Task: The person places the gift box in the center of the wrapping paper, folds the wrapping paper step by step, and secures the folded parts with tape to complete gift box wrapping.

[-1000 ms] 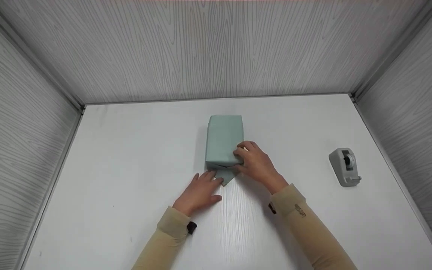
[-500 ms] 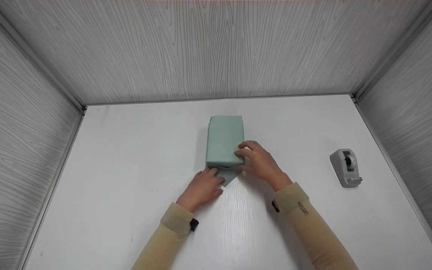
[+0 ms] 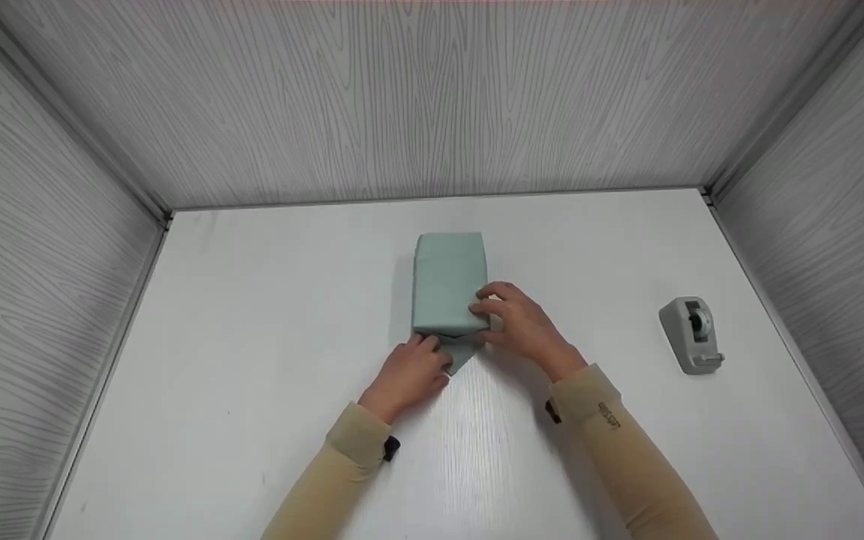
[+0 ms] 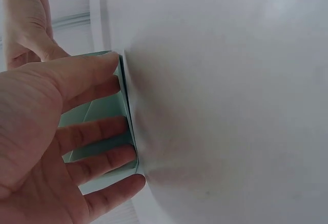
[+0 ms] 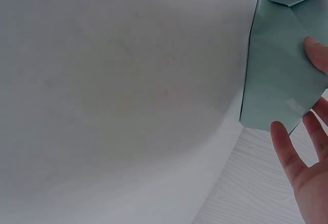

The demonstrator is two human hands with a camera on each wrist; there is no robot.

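Two hands (image 3: 411, 372), one parcel (image 3: 450, 281) and (likewise) one tape dispenser (image 3: 690, 336).

We note a tan left sleeve (image 3: 321, 491) and matching right sleeve (image 3: 636, 469) — broad cuffs (image 3: 359, 435) on both, dark lettering (image 3: 609, 415) on the right — and black fittings (image 3: 391, 448) beside them.

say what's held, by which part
The right hand holds the green package by its near right corner; whether the left hand pinches the flap is unclear.

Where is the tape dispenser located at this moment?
In the head view, the tape dispenser stands on the right side of the white table, right of the right hand, near the side wall.
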